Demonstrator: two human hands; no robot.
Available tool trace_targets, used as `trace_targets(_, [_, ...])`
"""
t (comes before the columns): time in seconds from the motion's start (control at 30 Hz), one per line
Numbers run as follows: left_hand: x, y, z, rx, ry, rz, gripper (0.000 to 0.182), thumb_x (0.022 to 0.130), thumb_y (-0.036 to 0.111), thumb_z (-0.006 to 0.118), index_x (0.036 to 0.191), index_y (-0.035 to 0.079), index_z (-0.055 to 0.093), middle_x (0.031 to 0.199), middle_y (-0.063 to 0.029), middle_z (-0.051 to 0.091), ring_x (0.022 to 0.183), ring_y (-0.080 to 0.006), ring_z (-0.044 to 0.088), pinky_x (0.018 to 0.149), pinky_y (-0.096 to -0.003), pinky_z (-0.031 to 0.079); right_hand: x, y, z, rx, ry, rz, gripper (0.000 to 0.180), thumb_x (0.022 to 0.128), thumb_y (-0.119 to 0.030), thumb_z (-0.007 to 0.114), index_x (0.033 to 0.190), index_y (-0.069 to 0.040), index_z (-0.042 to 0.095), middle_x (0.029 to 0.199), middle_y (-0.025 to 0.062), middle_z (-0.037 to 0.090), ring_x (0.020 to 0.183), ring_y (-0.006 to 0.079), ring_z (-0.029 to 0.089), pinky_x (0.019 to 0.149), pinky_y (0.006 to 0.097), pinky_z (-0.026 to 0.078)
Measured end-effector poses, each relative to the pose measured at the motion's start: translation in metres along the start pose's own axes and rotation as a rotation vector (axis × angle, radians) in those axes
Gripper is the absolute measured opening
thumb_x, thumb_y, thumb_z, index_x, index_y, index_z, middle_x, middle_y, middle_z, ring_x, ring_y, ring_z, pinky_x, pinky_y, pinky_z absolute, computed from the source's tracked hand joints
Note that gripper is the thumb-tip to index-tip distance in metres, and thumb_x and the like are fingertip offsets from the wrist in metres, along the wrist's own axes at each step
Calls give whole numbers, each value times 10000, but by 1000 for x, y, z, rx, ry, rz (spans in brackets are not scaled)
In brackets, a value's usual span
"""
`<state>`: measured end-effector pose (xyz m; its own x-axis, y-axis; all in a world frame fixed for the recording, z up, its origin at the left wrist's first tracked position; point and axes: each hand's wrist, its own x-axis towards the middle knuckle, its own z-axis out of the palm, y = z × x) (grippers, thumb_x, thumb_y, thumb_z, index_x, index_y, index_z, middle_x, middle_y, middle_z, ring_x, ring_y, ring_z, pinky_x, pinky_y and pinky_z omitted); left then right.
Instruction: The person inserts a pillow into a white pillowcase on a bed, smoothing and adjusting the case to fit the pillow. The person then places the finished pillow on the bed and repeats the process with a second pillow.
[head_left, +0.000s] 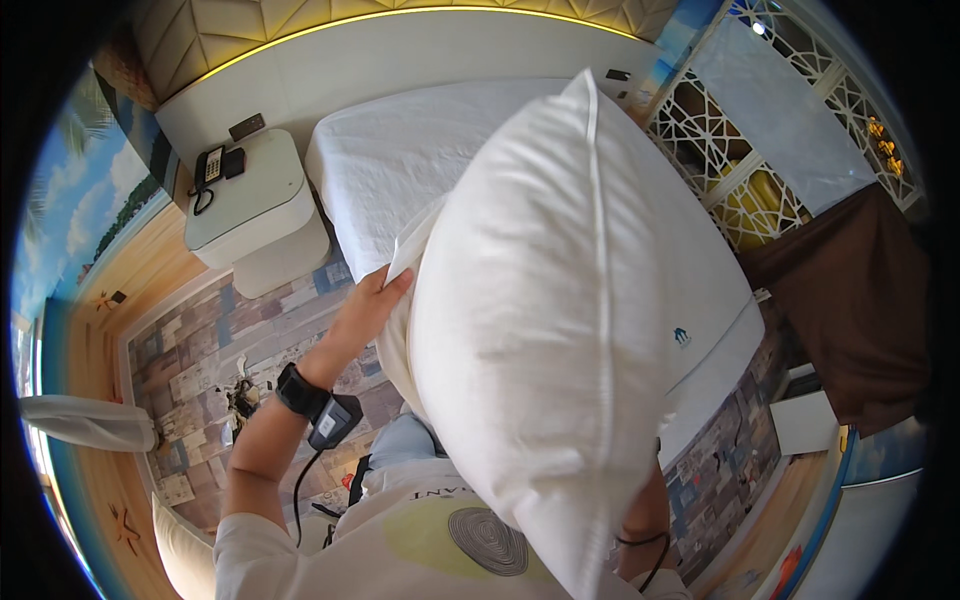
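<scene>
A plump white pillow (525, 315) is held up before my chest, its piped seam running from the top corner to the bottom one. My left hand (382, 296) pinches the edge of a loose white cloth (415, 232), which looks like a pillowcase, along the pillow's left side. How far that cloth reaches behind the pillow is hidden. My right forearm (649, 510) shows below the pillow's right side, but the right hand itself is out of sight behind it. Beyond the pillow lies a bed with a white sheet (397, 150).
A white bedside table (262, 195) bears a black telephone (214, 165). Some dark litter (244, 397) lies on the patterned floor. Another pillow (180, 555) is at lower left. Brown cloth (847, 307) hangs at right beside a white lattice screen (705, 127).
</scene>
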<state>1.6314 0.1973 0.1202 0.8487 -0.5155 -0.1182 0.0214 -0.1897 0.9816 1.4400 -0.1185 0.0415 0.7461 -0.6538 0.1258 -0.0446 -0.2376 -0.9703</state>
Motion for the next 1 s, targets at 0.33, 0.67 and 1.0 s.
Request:
trace_targets(0.33, [26, 42, 4, -62, -111, 55, 641, 808, 413, 551, 1198, -60, 364, 1061, -144, 545, 916, -172, 562, 777, -277, 457, -7, 22, -26, 82, 61, 124, 217, 861, -157, 445, 815, 22, 560, 692, -11, 525, 608, 73, 431, 543, 232, 394])
trace_targets(0.67, [57, 64, 27, -221, -213, 12, 575, 829, 364, 536, 1168, -76, 388, 1035, -141, 555, 885, -161, 562, 792, -270, 447, -23, -43, -56, 363, 166, 101, 210, 857, -140, 438, 866, 32, 560, 725, 20, 567, 655, 88, 488, 610, 222, 415])
trace_targets(1.0, [83, -24, 58, -103, -255, -19, 391, 836, 234, 535, 1111, -35, 463, 1006, -95, 565, 869, -146, 545, 761, -272, 447, 4, 48, 11, -269, 134, 139, 211, 845, -151, 465, 885, 36, 554, 725, 58, 591, 672, 126, 541, 638, 240, 439])
